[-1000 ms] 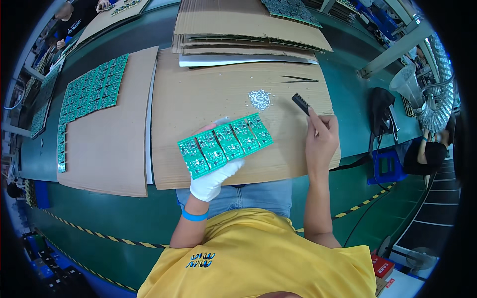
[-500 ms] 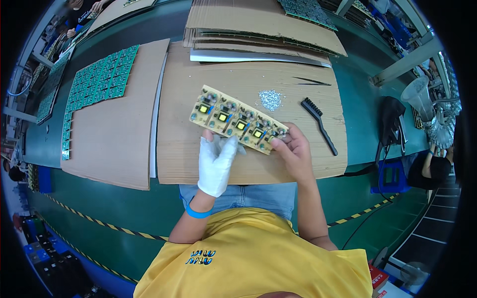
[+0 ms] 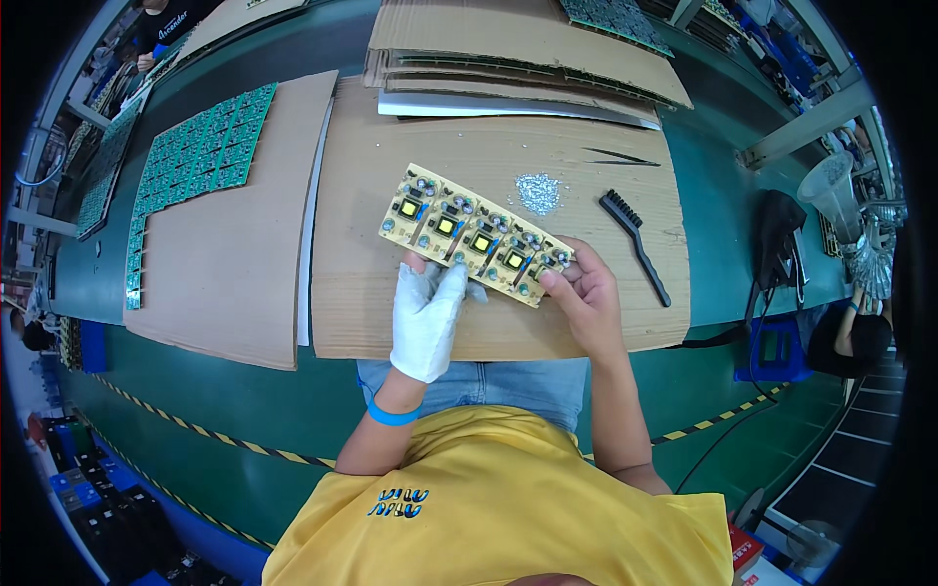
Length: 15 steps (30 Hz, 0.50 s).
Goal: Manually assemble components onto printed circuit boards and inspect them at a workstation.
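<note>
A long tan circuit board panel [image 3: 464, 230], with several yellow-topped transformers, capacitors and blue parts, is held tilted above the cardboard, its left end higher in view. My left hand [image 3: 427, 317], in a white glove with a bare fingertip showing, grips its lower edge left of the middle; the fingers beneath are hidden. My bare right hand [image 3: 589, 298] pinches the right end, thumb on top. Beyond the panel lies a small heap of shiny metal bits [image 3: 537, 193]. To its right rest a black brush [image 3: 635, 246] and dark tweezers [image 3: 622, 157].
Green circuit boards [image 3: 200, 156] lie in rows on a cardboard sheet [image 3: 220, 283] at the left. Stacked cardboard [image 3: 469, 34] with boards between its layers stands at the back. A black bag [image 3: 775, 239] is at the right, above a blue stool [image 3: 779, 352]. Other people sit nearby.
The view has shifted slightly, so the whole scene sits a little differently. My hands keep the same hold on the circuit board panel, which has barely turned.
</note>
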### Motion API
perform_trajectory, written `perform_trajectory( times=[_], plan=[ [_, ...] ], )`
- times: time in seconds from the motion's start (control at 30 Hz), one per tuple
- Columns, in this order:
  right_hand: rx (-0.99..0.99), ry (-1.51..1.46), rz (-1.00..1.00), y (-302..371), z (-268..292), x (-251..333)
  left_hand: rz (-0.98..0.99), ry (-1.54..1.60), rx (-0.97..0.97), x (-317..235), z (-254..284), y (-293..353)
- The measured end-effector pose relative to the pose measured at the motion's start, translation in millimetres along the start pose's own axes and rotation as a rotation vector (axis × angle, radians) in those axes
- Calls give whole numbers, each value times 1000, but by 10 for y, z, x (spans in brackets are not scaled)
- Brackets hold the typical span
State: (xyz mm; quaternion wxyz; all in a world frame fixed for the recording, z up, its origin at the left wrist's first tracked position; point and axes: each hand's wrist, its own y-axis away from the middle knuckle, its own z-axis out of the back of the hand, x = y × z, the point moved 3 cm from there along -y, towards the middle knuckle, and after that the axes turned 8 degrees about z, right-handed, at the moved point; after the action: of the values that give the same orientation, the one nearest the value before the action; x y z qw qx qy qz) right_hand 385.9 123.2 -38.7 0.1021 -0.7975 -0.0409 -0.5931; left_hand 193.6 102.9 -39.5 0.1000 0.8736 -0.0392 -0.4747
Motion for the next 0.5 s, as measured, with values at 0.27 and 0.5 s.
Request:
perform_trajectory(
  times=[0.27, 0.5],
  plan=[
    [5, -4, 17, 7, 3, -19, 4, -42, 9, 9, 21, 26],
    [15, 16, 28, -5, 30, -4, -20, 25, 16, -6, 7, 10]
  ],
)
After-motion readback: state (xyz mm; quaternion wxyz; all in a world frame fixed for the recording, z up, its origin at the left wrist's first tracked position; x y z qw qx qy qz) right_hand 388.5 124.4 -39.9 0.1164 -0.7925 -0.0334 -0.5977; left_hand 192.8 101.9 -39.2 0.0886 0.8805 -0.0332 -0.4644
